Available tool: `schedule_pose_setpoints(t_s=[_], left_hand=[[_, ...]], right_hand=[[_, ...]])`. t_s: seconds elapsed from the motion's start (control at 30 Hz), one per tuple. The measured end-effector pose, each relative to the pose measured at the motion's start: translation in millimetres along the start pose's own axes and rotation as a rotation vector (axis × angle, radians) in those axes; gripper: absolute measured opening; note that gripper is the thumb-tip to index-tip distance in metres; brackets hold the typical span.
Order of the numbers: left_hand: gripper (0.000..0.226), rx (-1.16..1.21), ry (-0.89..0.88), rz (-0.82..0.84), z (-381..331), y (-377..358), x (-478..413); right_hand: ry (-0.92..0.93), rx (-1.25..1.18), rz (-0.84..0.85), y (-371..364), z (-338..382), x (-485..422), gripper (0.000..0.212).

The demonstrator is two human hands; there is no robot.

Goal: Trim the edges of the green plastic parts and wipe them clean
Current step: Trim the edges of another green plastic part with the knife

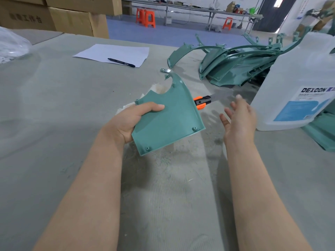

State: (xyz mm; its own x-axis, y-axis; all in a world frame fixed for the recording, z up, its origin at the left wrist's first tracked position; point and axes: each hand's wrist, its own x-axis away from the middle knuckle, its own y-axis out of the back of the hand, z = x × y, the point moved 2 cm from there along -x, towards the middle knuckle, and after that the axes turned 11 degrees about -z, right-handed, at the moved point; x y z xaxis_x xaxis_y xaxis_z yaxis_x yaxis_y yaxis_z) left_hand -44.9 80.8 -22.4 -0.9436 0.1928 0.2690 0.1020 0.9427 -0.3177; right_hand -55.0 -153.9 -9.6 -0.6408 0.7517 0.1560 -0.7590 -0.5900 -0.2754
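My left hand (130, 122) grips a flat green plastic part (168, 116) by its left edge, thumb on top, holding it tilted above the table. An orange and black utility knife (203, 102) with its blade out lies on the table just behind the part's right edge. My right hand (237, 118) hovers open to the right of the part, fingers spread, holding nothing, a little short of the knife. A white cloth (157, 88) lies partly hidden under the part.
A pile of green plastic parts (235, 64) lies at the back right. A large translucent jug (297, 84) labelled DEXCON stands at the right. A paper sheet (116, 53) with a pen (121, 62) lies further back. Green shavings (163, 160) litter the table. Cardboard boxes (72, 20) stand at the back left.
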Motion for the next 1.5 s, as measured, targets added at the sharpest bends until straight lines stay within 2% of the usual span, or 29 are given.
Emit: schedule_pose_setpoints(t_s=[0.1,0.17,0.23,0.37,0.5,0.6,0.67,0.73,0.87,0.97,1.03,1.23,1.3,1.4,1.43,1.5], left_hand=[[0.019,-0.020,-0.009,0.037,0.1,-1.5,1.4],[0.017,-0.032,-0.012,0.057,-0.1,-1.8,2.2],[0.018,-0.030,-0.012,0.060,-0.4,-0.8,2.6],[0.018,-0.011,0.003,0.046,-1.3,2.2,3.3],[0.018,0.024,0.013,0.029,-2.9,3.6,4.4],[0.023,0.076,-0.011,-0.008,-4.4,1.8,3.9],[0.027,0.101,-0.025,-0.045,-4.5,-0.7,3.3],[0.023,0.123,-0.031,-0.066,-4.6,-3.4,2.7],[0.015,0.124,-0.025,-0.087,-4.9,-6.6,1.8],[0.025,0.096,-0.023,-0.075,-3.3,-9.6,1.6],[0.030,0.077,-0.015,-0.067,-2.2,-11.1,1.4],[0.028,0.048,-0.003,-0.013,-0.5,-14.1,1.9],[0.028,0.080,0.012,-0.010,-1.4,-14.8,3.4],[0.026,0.215,-0.013,-0.041,-7.4,-11.5,3.4],[0.023,0.265,-0.041,-0.077,-10.0,-10.2,2.5],[0.023,0.345,-0.119,-0.186,-13.2,-8.7,-0.1]], right_hand=[[0.011,0.053,0.052,-0.5,-2.4,1.1,0.057],[0.007,0.088,0.071,-1.7,-3.8,0.4,0.066],[0.008,0.079,0.056,-1.4,-4.3,-2.4,0.059],[-0.011,-0.025,-0.016,3.8,-3.0,-8.5,0.033],[-0.115,-0.132,-0.131,12.9,-2.4,-15.5,0.026],[-0.155,-0.153,-0.123,12.1,-3.2,-13.3,0.031],[-0.142,-0.124,-0.056,6.1,-3.6,-8.5,0.029],[-0.111,-0.049,0.054,-1.6,-4.0,-1.8,0.019],[-0.073,0.109,0.214,-13.6,-7.1,11.9,0.039],[-0.198,0.058,0.367,-22.4,-9.5,23.7,0.021],[-0.276,0.029,0.463,-26.7,-9.2,30.7,0.024],[-0.487,-0.079,0.525,-32.3,-13.2,43.7,0.014],[-0.441,-0.169,0.432,-33.5,-10.8,41.2,0.011],[-0.122,-0.103,0.209,-23.1,2.4,26.7,0.013],[-0.036,-0.042,0.184,-18.5,5.8,23.1,0.013],[-0.009,0.043,0.218,-12.3,7.4,20.6,0.019]])
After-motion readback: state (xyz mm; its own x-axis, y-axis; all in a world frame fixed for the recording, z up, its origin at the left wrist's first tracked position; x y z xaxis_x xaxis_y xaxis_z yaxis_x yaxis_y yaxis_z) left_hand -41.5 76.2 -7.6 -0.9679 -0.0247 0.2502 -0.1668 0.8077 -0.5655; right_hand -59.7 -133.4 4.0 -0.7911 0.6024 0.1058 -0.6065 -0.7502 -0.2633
